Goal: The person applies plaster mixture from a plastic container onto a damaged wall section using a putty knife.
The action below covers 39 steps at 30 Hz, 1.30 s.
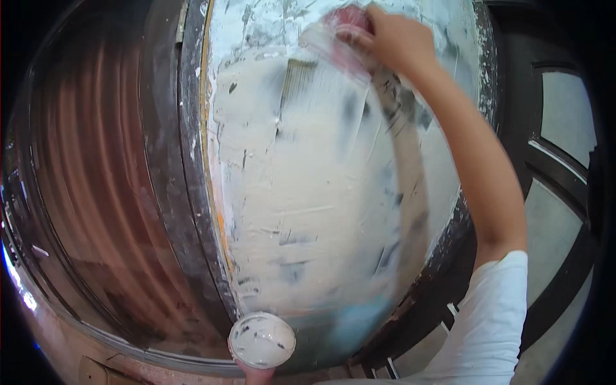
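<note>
At the top of a coated panel (301,179), my right hand (404,45) is closed on a putty spreader (350,20). Its red grip shows, while its broad, pale blade is smeared by motion against the surface. Whitish paste covers most of the panel in streaks, with dark patches showing through. My left hand (258,373) holds up a round tub (262,340) from beneath, at the panel's lower left corner. White paste with dark specks lies in the tub. Most of the left hand's fingers are hidden under it.
Left of the panel runs a dark, paint-spotted frame (192,147), and beyond it reddish-brown curtain folds (96,160) show. On the right stands a dark door (513,122) with pale panes. A ledge (147,359) crosses below on the left.
</note>
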Available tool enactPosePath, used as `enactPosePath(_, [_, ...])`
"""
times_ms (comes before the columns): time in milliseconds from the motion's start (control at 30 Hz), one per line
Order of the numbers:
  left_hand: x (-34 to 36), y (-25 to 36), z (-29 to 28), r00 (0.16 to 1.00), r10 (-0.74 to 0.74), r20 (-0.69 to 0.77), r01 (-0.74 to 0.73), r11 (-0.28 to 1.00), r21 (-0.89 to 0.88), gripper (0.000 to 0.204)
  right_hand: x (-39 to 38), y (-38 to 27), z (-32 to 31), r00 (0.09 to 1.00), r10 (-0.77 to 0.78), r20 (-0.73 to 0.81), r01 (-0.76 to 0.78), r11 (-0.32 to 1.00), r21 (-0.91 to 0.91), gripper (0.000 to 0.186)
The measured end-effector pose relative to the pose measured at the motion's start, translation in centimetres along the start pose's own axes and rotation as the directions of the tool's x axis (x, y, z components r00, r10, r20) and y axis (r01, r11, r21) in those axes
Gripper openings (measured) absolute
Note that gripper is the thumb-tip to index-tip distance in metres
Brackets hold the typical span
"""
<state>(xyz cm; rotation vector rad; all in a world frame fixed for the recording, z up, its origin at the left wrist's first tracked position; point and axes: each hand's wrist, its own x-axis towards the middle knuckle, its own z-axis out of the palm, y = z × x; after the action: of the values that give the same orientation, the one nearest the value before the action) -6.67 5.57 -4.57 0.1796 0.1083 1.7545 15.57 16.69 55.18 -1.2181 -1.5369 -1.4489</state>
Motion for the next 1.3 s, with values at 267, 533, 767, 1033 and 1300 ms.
enactPosePath(267, [-0.9,0.1,0.3,1.000,0.008,0.023,-0.008,0.999,0.037,0.065,-2.7,0.7,-0.2,0.978,0.123,-0.168,-0.066,0.949,0.309,0.058])
enactPosePath(533, [-2.2,0.4,0.1,0.997,0.026,0.078,-0.027,1.000,0.011,0.068,-12.9,-10.7,2.3,0.826,-0.562,-0.042,0.553,0.796,0.244,0.046])
enactPosePath(767, [-2.4,-0.1,0.0,0.999,-0.023,0.049,0.023,1.000,-0.014,0.068,-0.1,-3.3,-1.3,0.987,0.080,0.137,-0.096,0.989,0.116,0.052])
enactPosePath(1033, [-2.7,0.1,1.3,0.989,-0.003,0.148,0.008,1.000,-0.029,0.070,-1.8,-2.7,-1.4,0.995,0.083,-0.064,-0.054,0.932,0.359,0.056])
enactPosePath(1300, [-3.2,0.4,0.9,0.998,-0.046,0.052,0.048,0.999,-0.026,0.066,-8.1,-13.2,0.7,0.871,-0.488,0.057,0.466,0.857,0.222,0.049])
